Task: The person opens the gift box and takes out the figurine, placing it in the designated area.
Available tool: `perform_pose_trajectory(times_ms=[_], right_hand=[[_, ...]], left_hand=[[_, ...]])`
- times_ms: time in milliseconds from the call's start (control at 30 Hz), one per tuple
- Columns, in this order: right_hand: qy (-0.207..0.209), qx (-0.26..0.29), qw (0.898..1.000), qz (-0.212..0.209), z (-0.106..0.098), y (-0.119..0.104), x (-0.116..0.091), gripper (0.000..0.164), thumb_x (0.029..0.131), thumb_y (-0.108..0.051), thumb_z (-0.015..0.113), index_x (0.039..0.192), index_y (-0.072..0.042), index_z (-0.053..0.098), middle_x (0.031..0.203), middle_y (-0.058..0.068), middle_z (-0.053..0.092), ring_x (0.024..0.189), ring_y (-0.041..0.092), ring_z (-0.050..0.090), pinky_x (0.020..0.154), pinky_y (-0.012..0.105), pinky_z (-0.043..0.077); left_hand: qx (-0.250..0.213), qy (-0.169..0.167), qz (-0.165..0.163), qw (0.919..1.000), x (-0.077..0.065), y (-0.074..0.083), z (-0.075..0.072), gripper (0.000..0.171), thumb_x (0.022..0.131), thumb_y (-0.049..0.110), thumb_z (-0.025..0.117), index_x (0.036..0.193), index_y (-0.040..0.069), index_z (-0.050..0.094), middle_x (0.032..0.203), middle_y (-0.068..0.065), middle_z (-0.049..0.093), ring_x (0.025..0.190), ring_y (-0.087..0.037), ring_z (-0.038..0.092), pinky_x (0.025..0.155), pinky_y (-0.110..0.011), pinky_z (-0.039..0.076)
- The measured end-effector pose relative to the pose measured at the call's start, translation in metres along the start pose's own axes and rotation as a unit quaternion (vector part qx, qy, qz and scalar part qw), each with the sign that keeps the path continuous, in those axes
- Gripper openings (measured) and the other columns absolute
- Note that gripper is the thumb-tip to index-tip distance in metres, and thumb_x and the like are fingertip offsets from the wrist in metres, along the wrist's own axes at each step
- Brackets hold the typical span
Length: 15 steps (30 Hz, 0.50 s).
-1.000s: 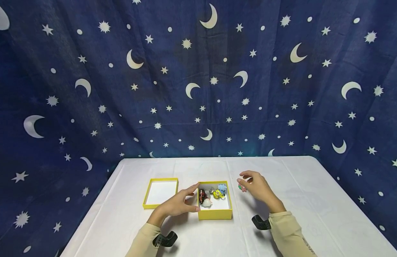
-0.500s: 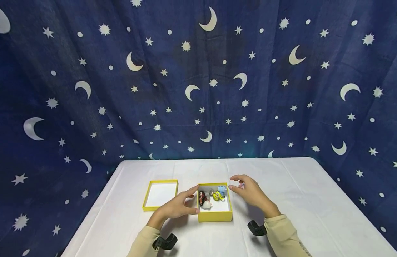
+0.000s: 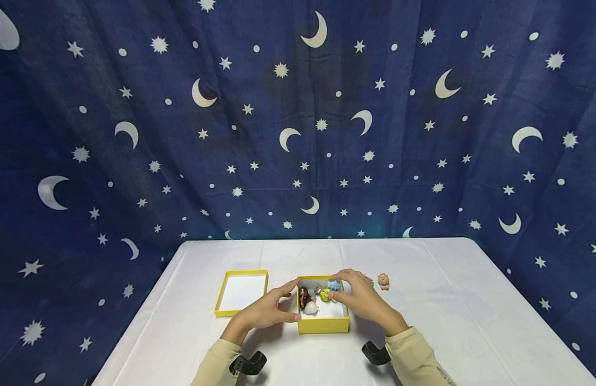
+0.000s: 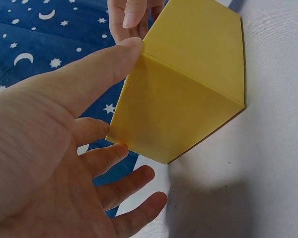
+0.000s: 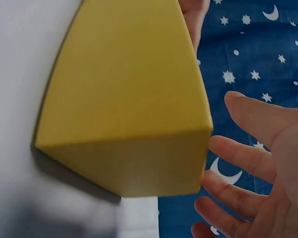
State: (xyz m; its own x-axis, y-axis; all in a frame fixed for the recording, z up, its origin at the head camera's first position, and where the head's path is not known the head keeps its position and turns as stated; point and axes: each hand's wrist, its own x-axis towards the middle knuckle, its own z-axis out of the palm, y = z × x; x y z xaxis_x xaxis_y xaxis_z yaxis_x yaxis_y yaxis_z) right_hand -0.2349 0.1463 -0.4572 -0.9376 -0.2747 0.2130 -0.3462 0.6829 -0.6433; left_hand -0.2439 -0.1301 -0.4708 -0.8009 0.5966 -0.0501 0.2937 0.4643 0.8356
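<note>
A yellow cardboard box (image 3: 323, 325) is standing open on the white-covered desk (image 3: 471, 321), between the two hands. The left hand (image 3: 263, 309) is gripping its left side, thumb at the near corner and forefinger at the far one, the remaining fingers spreading loosely. The right hand (image 3: 362, 297) is hovering at the right rim, fingers parted and grasping nothing. Its thumb and forefinger are reaching over the yellow figurine (image 3: 324, 295) and the blue figurine (image 3: 334, 286); whether they are touching either, I cannot tell. A dark red-and-black figurine (image 3: 304, 298) and a white figurine (image 3: 310, 308) are lying near the left wall, inside. A lion-like figurine (image 3: 383, 281) is lying outside, beyond the right hand. The shallow yellow lid (image 3: 242, 290) is resting to the left. Lettering is running along the right sleeve (image 3: 413, 354), too small to read.
</note>
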Motion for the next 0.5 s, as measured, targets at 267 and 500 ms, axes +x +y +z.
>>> perform_pose_trajectory(times_ms=[267, 500], right_hand=[[0.006, -0.017, 1.0, -0.019, 0.013, -0.006, 0.0, 0.03, 0.087, -0.024, 0.079, 0.115, -0.014, 0.075, 0.129, 0.01, 0.065, 0.127, 0.035, 0.054, 0.104, 0.062, 0.042], [-0.001, -0.01, 0.999, -0.037, 0.019, -0.011, -0.003, 0.027, 0.087, -0.023, 0.08, 0.112, -0.014, 0.076, 0.137, 0.014, 0.06, 0.135, 0.039, 0.046, 0.108, 0.068, 0.032]], left_hand=[[0.005, -0.004, -0.005, 1.0, -0.001, 0.001, 0.0, 0.09, 0.092, 0.024, 0.075, 0.162, 0.011, 0.021, 0.169, -0.014, 0.023, 0.146, -0.042, 0.039, 0.117, -0.058, 0.037], [0.006, -0.004, -0.002, 1.0, 0.0, 0.0, 0.0, 0.09, 0.092, 0.024, 0.075, 0.162, 0.01, 0.021, 0.169, -0.014, 0.022, 0.147, -0.042, 0.038, 0.117, -0.057, 0.038]])
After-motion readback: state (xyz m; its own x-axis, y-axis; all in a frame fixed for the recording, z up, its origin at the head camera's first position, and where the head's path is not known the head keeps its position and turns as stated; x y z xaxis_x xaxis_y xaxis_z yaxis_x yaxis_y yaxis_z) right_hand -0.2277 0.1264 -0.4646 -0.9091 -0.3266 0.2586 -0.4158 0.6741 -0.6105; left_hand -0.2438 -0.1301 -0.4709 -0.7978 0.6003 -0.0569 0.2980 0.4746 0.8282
